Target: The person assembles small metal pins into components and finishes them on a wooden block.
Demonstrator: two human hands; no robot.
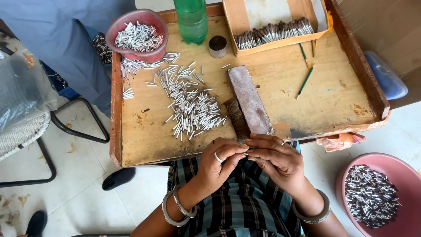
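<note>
The bare wood [149,136] at the near left of the tray [115,109] was free for a hand to pass. Further in, a spread of small metal tubes [193,109] covered the middle, and a brush block [249,102] lay beside it, close to the near edge. The right half was mostly open, with only thin green sticks [305,80]. At the far side, a red bowl [139,35], a green bottle [191,19], a small round cap [217,46] and a cardboard box [276,26] closed the way.

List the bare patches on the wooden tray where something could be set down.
Free: right half of the wooden tray, between the brush block and right rim, apart from the thin green sticks. Also the near-left corner, below the loose metal tubes. Crowded: far-left by the pink bowl, and the far edge with bottle and cardboard box.
</note>
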